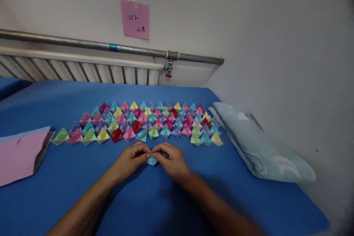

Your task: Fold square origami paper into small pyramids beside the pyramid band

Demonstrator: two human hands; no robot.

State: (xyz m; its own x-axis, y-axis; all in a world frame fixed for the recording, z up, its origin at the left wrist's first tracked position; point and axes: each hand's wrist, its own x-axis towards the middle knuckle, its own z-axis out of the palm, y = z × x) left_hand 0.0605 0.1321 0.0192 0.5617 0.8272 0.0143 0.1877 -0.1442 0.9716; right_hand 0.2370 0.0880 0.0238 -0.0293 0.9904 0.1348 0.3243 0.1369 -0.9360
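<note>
Between my two hands is a small folded paper boat [152, 161] in light blue, low over the blue surface. My left hand [132, 159] pinches its left side with thumb and fingers. On the other side, my right hand [172, 159] grips it the same way, fingertips nearly touching the left ones. The fingers cover the boat's upper part. Just beyond my hands stand several rows of paper boats in many colours, among them a green boat [153, 132], a red boat [117, 135] and a yellow boat [217, 139] at the right end.
At the left lies a stack of coloured paper [22, 155], pink on top. A folded pale green cloth [257, 147] rests along the right edge by the wall. Behind the blue surface [83, 199] run a radiator [83, 72] and a metal pipe [138, 49]; a pink note [135, 20] hangs above.
</note>
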